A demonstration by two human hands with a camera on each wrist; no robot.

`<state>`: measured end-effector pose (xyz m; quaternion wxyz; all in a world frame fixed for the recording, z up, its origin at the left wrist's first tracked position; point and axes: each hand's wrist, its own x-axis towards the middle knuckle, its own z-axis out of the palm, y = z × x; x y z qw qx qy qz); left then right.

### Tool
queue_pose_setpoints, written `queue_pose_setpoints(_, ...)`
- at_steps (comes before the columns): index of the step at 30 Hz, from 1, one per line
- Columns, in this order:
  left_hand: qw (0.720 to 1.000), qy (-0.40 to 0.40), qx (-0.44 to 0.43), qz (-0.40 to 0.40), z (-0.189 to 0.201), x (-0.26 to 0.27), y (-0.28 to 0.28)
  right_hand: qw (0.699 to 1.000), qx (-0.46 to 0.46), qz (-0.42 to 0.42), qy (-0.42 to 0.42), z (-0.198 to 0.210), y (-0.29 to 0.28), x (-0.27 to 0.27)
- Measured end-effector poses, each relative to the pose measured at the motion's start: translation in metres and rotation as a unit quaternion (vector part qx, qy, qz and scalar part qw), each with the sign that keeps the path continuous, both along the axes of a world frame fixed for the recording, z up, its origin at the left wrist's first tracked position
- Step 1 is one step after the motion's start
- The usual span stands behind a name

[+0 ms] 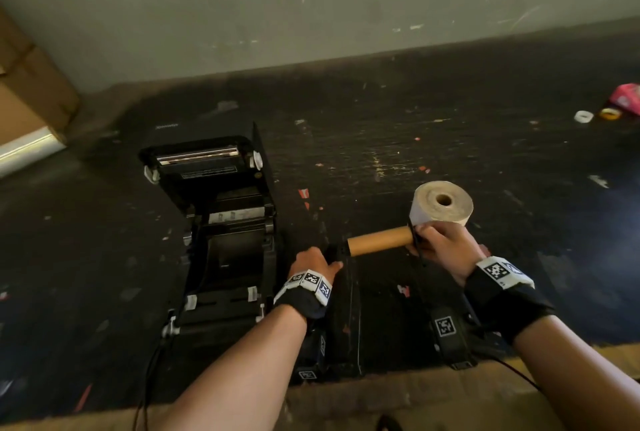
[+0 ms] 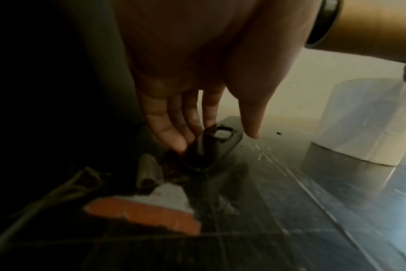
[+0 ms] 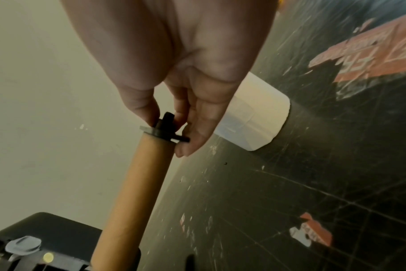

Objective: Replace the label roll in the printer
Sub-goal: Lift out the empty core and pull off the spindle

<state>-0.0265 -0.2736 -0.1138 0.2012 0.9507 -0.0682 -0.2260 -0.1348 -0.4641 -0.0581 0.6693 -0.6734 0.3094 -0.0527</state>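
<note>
The black printer stands open at the left, its roll bay empty. An empty brown cardboard core hangs level above the dark table, still on its black spindle. My right hand pinches the spindle's black end flange between thumb and fingers. My left hand reaches down by the core's left end; its straight fingertips touch a black guide plate lying on the table, thumb apart. The full white label roll stands on end just behind my right hand.
A cardboard box sits at the far left by the wall. Tape rings and a pink packet lie far right. A cable runs from the printer over the table's front edge. Paper scraps dot the table.
</note>
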Motion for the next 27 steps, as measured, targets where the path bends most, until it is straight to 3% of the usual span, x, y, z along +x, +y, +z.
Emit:
queue_pose_setpoints(5,1.000,-0.013,-0.021,-0.012,0.021,0.011,-0.002,0.999,-0.020,0.024,-0.007,0.007,-0.005,0.008)
queue_pose_setpoints(7,0.996,-0.027,-0.085,-0.007,0.036,0.020,-0.005,1.000,-0.018,0.016,-0.015,0.008,-0.008,0.011)
queue_pose_setpoints(10,0.954,0.090,-0.286,0.018,0.058,0.029,-0.006,1.000,-0.011,0.015,-0.015,0.007,-0.010,0.014)
queue_pose_setpoints(12,0.925,0.170,-0.340,-0.024,0.073,0.027,-0.004,1.000,-0.004,0.017,-0.018,0.006,-0.010,0.015)
queue_pose_setpoints(16,0.936,0.191,-0.255,-0.149,0.073,0.018,-0.004,1.000,0.000,0.024,-0.005,0.001,-0.009,0.008)
queue_pose_setpoints(21,0.947,0.157,-0.210,-0.186,0.053,0.012,-0.004,0.998,-0.046,0.034,0.034,-0.014,-0.025,-0.014)
queue_pose_setpoints(27,0.966,0.137,-0.071,-0.209,0.033,0.014,-0.004,0.987,-0.139,0.014,0.085,-0.013,-0.059,-0.057)
